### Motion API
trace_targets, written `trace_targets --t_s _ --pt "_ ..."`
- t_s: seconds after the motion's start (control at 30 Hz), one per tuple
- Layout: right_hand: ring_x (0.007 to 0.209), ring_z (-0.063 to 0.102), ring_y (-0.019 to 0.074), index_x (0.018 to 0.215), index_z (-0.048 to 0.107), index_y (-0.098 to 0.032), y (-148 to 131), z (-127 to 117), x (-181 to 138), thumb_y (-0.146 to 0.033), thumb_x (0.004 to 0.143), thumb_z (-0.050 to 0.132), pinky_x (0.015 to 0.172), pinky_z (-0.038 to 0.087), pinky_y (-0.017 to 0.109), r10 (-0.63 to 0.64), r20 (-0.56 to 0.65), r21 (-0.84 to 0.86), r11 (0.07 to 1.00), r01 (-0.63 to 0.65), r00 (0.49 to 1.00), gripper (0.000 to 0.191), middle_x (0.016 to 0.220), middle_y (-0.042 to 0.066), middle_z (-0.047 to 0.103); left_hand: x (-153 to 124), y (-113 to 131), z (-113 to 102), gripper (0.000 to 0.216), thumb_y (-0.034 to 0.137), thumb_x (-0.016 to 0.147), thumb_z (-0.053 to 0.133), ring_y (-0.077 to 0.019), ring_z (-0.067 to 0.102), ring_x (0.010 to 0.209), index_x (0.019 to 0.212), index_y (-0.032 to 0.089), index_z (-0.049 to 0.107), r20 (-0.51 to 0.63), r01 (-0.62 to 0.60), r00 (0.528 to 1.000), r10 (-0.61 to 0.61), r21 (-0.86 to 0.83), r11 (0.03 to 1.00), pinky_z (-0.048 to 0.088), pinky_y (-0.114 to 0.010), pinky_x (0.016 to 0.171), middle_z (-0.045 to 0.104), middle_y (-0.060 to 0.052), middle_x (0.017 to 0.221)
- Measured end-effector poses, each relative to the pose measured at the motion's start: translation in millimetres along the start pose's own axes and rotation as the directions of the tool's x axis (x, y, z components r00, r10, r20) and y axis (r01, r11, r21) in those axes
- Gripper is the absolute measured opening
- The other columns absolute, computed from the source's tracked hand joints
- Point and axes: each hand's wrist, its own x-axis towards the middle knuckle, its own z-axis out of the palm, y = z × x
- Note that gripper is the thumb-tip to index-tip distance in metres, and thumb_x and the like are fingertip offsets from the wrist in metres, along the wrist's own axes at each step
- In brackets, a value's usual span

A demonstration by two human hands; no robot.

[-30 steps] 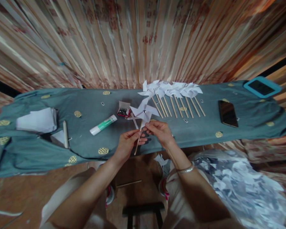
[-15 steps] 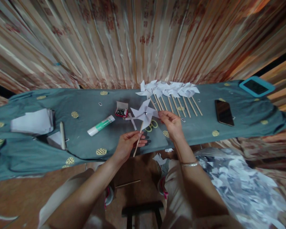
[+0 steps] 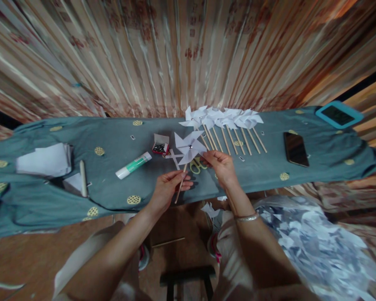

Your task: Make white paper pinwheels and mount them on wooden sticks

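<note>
My left hand [image 3: 169, 189] is closed round the wooden stick of a white paper pinwheel [image 3: 189, 147], held upright above the teal cloth [image 3: 113, 142]. My right hand [image 3: 221, 166] is beside the pinwheel's right edge, its fingers curled and its fingertips at a blade. Yellow-handled scissors [image 3: 196, 166] lie on the cloth under the pinwheel. Just left of it are a small open box of pins [image 3: 161, 145] and a green and white glue stick [image 3: 134, 164].
A row of several finished pinwheels [image 3: 225, 125] lies at the back. A dark phone [image 3: 295, 149] and a blue-cased device [image 3: 338, 114] are on the right. White paper sheets [image 3: 44, 159] and a stick [image 3: 82, 178] lie at the left. A bag of paper pieces [image 3: 316, 246] sits at my right.
My right hand left the stick below the blades, went out to the pinwheel's right blade, then drew back a little towards me. My left hand kept holding the stick.
</note>
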Motion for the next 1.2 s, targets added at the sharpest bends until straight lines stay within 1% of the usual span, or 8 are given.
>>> trace_targets --t_s 0.27,0.43,0.63,0.83,0.93,1.07,1.13,1.2 --pt "0.056 0.055 0.012 0.059 0.068 -0.022 3.4 5.8 -7.3 -0.052 0.056 0.082 0.055 0.042 0.026 0.025 0.082 0.006 1.0 -0.026 0.996 0.034 0.063 0.001 0.069 0.5 1.5 0.2 0.024 0.025 0.069 0.083 -0.0164 0.071 0.059 0.085 0.009 0.074 -0.007 -0.019 1.0 0.019 -0.007 1.0 0.059 -0.028 0.063 0.075 -0.007 0.074" --pt "0.055 0.052 0.0104 0.054 0.065 -0.021 4.4 10.0 -10.9 -0.051 0.056 0.083 0.055 0.04 0.024 0.041 0.129 0.007 0.999 -0.043 0.991 0.035 0.058 -0.001 0.066 0.3 1.5 1.2 0.025 0.023 0.069 0.083 -0.0179 0.072 0.06 0.085 0.008 0.073 -0.011 -0.025 1.0 0.025 -0.022 0.999 0.059 -0.027 0.061 0.075 -0.008 0.074" --pt "0.056 0.053 0.0111 0.055 0.065 -0.021 4.9 11.0 -13.2 -0.05 0.06 0.082 0.057 0.042 0.025 0.052 0.179 -0.022 0.999 -0.049 0.983 0.034 0.058 -0.001 0.065 1.2 1.5 2.2 0.024 0.021 0.069 0.083 -0.0184 0.073 0.061 0.085 0.008 0.072 -0.008 -0.028 1.0 0.028 -0.036 0.999 0.059 -0.025 0.059 0.075 -0.008 0.073" --pt "0.054 0.054 0.0116 0.054 0.063 -0.022 9.4 13.0 -13.4 -0.06 0.056 0.081 0.056 0.044 0.026 0.052 0.184 -0.047 0.998 -0.044 0.981 0.042 0.057 -0.001 0.066 1.5 -0.2 2.8 0.024 0.023 0.069 0.083 -0.0194 0.074 0.063 0.084 0.009 0.071 -0.014 -0.023 1.0 0.023 -0.016 1.0 0.06 -0.025 0.059 0.075 -0.008 0.075" --pt "0.054 0.055 0.0125 0.054 0.063 -0.022 11.8 15.5 -14.2 -0.066 0.056 0.078 0.055 0.044 0.026 0.026 0.197 -0.083 0.996 -0.01 0.98 0.047 0.057 0.0 0.067 1.5 -1.0 2.6 0.026 0.024 0.068 0.084 -0.0194 0.074 0.063 0.084 0.009 0.071 -0.006 -0.03 1.0 0.03 -0.016 0.999 0.06 -0.026 0.06 0.075 -0.007 0.074" --pt "0.056 0.056 0.0134 0.058 0.066 -0.021 11.4 12.4 -17.2 -0.066 0.066 0.073 0.056 0.043 0.027 -0.066 0.205 -0.182 0.978 0.104 0.976 0.047 0.06 0.0 0.068 0.8 -0.1 3.2 0.027 0.025 0.066 0.085 -0.0185 0.073 0.061 0.084 0.009 0.072 0.0 -0.031 1.0 0.031 -0.026 0.999 0.06 -0.025 0.059 0.075 -0.007 0.071" --pt "0.056 0.056 0.0133 0.061 0.067 -0.02 7.8 5.5 -18.1 -0.063 0.072 0.07 0.056 0.042 0.027 -0.116 0.176 -0.248 0.956 0.158 0.978 0.044 0.061 0.0 0.067 0.3 0.9 3.8 0.027 0.024 0.066 0.085 -0.018 0.073 0.06 0.084 0.009 0.072 0.002 -0.029 1.0 0.029 -0.025 0.999 0.06 -0.025 0.059 0.075 -0.007 0.072" --pt "0.054 0.053 0.0126 0.061 0.067 -0.02 2.3 -4.5 -17.4 -0.06 0.077 0.067 0.055 0.04 0.027 -0.172 0.102 -0.317 0.928 0.196 0.98 0.043 0.059 0.0 0.065 -0.2 1.7 4.4 0.026 0.024 0.066 0.084 -0.0178 0.073 0.06 0.084 0.01 0.073 0.001 -0.025 1.0 0.025 -0.017 1.0 0.06 -0.026 0.06 0.075 -0.007 0.074"
